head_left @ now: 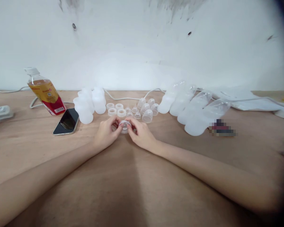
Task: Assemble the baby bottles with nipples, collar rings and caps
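My left hand [109, 133] and my right hand [142, 135] meet at the middle of the table, fingers closed around a bottle nipple with its collar ring [125, 127]. Fingers partly cover these translucent parts, so how far they are joined cannot be seen. Just beyond my left fingers lie several whitish collar rings [112, 111]. Several clear nipples [137, 114] stand behind the held piece. Domed clear caps [147, 116] are grouped beyond my right hand.
White bottle bodies [84, 110] stand at left, beside a phone [66, 121] and a drink bottle [47, 96]. Capped baby bottles [196, 121] form a row at right. A pixelated object [222, 128] lies beside them. A white cable [125, 98] runs along the wall.
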A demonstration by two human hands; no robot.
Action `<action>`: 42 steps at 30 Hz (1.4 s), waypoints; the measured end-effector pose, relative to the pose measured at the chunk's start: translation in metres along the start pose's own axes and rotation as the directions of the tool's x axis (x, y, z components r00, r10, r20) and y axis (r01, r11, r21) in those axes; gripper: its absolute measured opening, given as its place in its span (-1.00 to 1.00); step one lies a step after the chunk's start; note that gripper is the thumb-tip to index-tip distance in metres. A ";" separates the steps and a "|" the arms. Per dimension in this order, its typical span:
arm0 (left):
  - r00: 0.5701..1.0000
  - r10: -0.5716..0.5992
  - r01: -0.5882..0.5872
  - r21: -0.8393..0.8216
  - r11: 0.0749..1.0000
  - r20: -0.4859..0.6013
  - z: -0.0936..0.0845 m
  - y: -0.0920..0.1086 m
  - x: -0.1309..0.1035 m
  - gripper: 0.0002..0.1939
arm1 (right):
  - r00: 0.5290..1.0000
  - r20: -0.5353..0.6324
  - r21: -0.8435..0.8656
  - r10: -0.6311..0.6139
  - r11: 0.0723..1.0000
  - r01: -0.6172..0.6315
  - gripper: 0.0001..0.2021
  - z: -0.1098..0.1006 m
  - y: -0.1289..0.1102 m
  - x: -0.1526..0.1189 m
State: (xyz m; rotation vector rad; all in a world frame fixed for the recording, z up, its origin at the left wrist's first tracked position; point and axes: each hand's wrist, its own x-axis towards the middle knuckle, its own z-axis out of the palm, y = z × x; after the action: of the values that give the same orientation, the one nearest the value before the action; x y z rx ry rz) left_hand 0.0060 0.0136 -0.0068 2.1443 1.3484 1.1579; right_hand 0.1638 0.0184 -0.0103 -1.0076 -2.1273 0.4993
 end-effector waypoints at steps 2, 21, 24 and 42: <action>1.000 -0.004 0.004 0.018 1.000 0.012 0.000 0.001 0.000 -0.93 | 1.000 -0.012 0.022 0.008 1.000 -0.007 -0.81 0.000 0.001 0.000; 0.998 0.055 -0.058 0.126 0.990 0.022 0.001 0.001 -0.002 -0.90 | 0.999 -0.026 0.058 0.044 0.997 -0.042 -0.83 -0.002 -0.001 0.000; 0.998 0.050 -0.054 0.125 0.991 0.029 0.001 0.002 -0.002 -0.89 | 0.999 -0.024 0.054 0.034 0.998 -0.033 -0.86 -0.002 -0.002 0.001; 0.999 0.014 -0.022 -0.168 0.986 -0.047 0.003 -0.003 -0.001 -0.91 | 0.997 -0.069 0.047 -0.019 0.999 0.023 -0.80 0.002 0.000 0.000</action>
State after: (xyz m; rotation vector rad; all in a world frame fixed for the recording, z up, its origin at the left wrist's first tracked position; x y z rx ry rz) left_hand 0.0063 0.0151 -0.0112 2.0257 1.2057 1.2866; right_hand 0.1621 0.0180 -0.0115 -0.9613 -2.0536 0.4956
